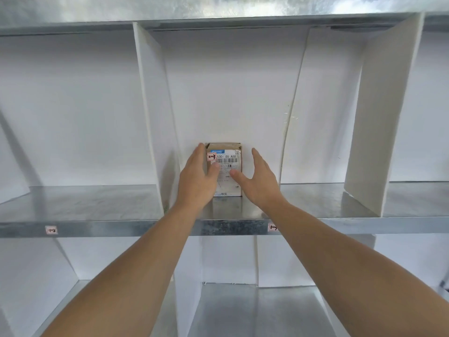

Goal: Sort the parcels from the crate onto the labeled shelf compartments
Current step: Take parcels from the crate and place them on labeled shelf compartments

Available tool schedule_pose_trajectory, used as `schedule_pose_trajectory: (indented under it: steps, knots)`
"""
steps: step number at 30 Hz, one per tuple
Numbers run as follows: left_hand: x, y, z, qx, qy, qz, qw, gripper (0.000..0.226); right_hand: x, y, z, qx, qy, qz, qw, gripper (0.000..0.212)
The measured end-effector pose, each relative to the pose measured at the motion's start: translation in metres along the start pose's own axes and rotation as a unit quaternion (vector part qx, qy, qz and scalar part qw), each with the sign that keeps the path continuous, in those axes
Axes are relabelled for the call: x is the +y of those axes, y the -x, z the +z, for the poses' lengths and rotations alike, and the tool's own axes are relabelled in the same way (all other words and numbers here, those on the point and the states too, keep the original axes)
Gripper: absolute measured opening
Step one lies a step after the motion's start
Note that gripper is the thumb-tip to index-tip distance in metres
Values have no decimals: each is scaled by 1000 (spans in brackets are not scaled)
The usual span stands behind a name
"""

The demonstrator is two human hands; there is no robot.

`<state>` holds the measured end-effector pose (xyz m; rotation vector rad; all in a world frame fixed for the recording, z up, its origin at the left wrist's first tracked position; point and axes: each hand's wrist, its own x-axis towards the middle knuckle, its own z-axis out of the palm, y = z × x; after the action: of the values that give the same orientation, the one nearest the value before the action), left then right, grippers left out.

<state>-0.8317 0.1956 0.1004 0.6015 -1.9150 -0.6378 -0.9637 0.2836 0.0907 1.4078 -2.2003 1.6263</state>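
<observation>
Standing upright against the white back wall of the middle compartment, the brown parcel (224, 171) rests on the metal shelf (97, 203). Its printed shipping label faces outward, and a small red-edged sticker (211, 156) reading 1-3 sits at its upper left corner. The left hand (198, 176) lies along the parcel's left side, fingers straight and together, thumb laid across the front face. The right hand (258, 181) is just beside the parcel's right side, fingers straight and loosely together, apart from the box (only the thumb tip overlaps the front face; whether it touches I cannot tell). A white divider (148, 105) walls the compartment on the left. On the shelf's front edge are a left tag (51, 230) and a right tag (272, 227), the latter partly hidden by the right forearm.
</observation>
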Motion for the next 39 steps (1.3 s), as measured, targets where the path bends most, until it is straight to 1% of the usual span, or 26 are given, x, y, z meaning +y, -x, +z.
schedule_pose_trajectory:
  steps: [3,6,8,10,12,15,17,22,27,31,36,39]
  knots:
    - [6,12,-8,36,-55,76,995,60,-5,14,1,34,39,-70,996,86]
    - [8,23,-19,62,-97,139,984,60,-13,25,3,57,102,-137,984,83]
    - [9,30,-30,86,-141,185,969,60,-21,33,5,69,157,-174,970,78]
    - [7,36,-43,102,-197,211,952,62,-31,41,11,82,205,-211,952,71]
    - [3,42,-60,114,-237,213,941,63,-41,47,21,93,240,-242,935,65]
    - [-6,51,-94,136,-279,201,929,64,-64,57,41,96,284,-267,916,65]
    - [-16,59,-123,150,-312,189,919,65,-83,65,59,87,299,-275,909,66]
    - [-40,95,-222,163,-355,149,909,66,-145,99,126,84,272,-330,900,66]
    - [-70,150,-341,186,-389,115,895,62,-227,153,213,31,227,-359,905,67]
    - [-93,202,-437,210,-418,71,881,62,-291,207,284,-17,161,-389,907,67]
    - [-112,267,-534,234,-481,5,845,63,-362,277,357,-85,83,-431,894,63]
    - [-124,301,-583,242,-521,-40,817,64,-400,311,395,-125,65,-449,882,65]
